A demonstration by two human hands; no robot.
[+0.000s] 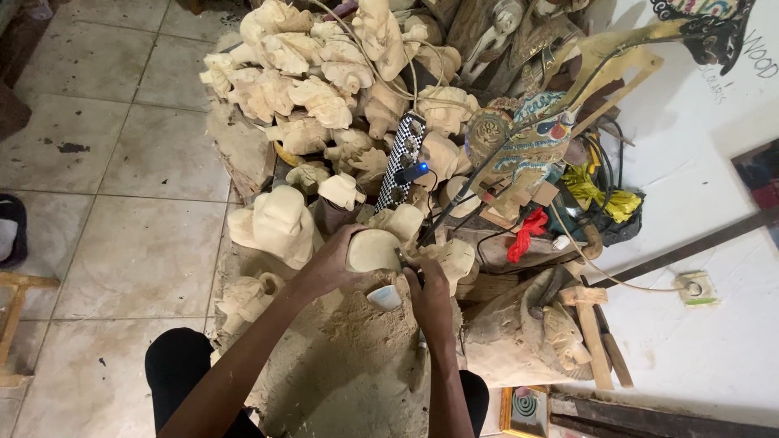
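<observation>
My left hand point(333, 264) grips a pale, rounded wood carving point(373, 250) held above a mound of sawdust. My right hand point(428, 294) is closed on a small carving tool point(406, 264) whose tip touches the carving's right side. A small whitish cup-like piece point(385, 298) sits just below the carving between my hands. My knees in dark trousers point(174, 365) frame the sawdust mound.
A big heap of unfinished pale wood carvings point(316, 89) fills the floor ahead. A black-and-white chequered power strip point(403, 158) lies among them, with cables, a painted flat puppet figure point(519, 146), red and yellow cloths and wooden sticks to the right. Tiled floor point(122, 203) lies left.
</observation>
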